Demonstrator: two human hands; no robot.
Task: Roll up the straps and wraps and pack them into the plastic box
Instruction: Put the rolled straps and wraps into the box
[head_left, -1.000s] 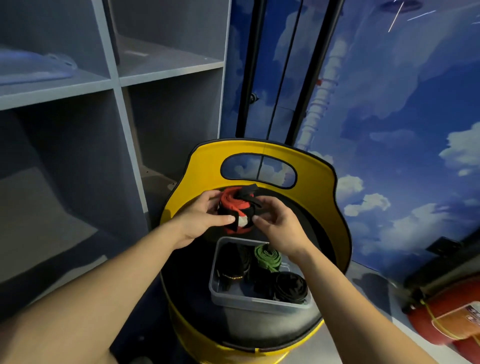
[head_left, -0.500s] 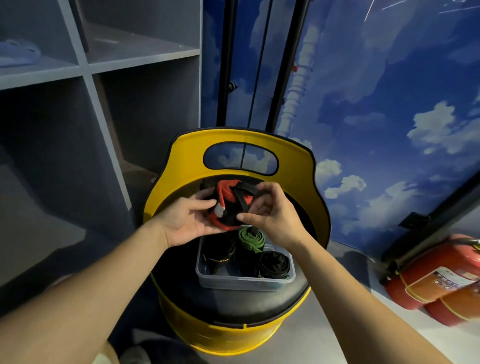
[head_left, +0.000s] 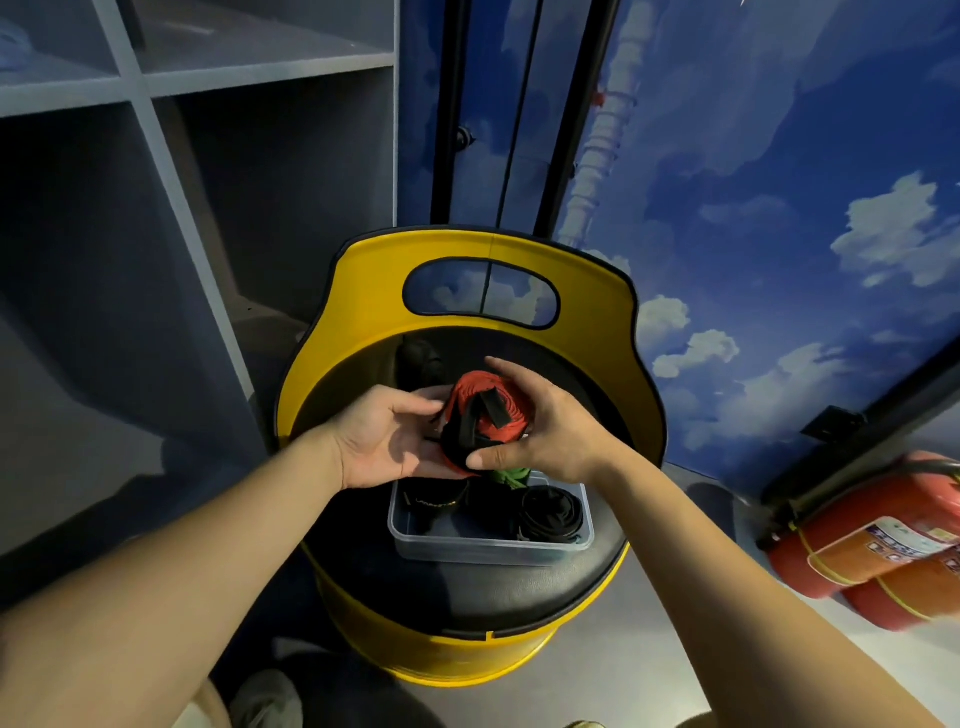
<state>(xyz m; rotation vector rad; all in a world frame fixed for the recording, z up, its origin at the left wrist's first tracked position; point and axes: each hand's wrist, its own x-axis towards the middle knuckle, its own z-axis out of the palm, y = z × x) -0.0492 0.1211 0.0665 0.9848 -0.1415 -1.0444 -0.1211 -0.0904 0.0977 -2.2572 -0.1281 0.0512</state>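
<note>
A rolled red and black wrap (head_left: 480, 413) is held between both hands just above the far end of the clear plastic box (head_left: 467, 545). My left hand (head_left: 384, 441) cups the roll from the left and underneath. My right hand (head_left: 545, 426) curls over its right side, thumb pressed on the black lower part. Inside the box lie a black rolled strap (head_left: 550, 514), a black wrap with gold lettering (head_left: 436, 501) and a green roll (head_left: 511, 475), partly hidden by my hands. Another black item (head_left: 418, 358) lies on the seat behind.
The box stands on the black cushion (head_left: 467, 587) of a yellow barrel-shaped seat (head_left: 363, 280) with a handle cut-out. Grey shelving (head_left: 156, 156) rises at the left. Two red fire extinguishers (head_left: 872, 540) lie on the floor at the right, before a blue sky mural.
The roll has turned in my hands and come lower, toward the box. My right hand has closed further over its right side, and my view has tilted downward.
</note>
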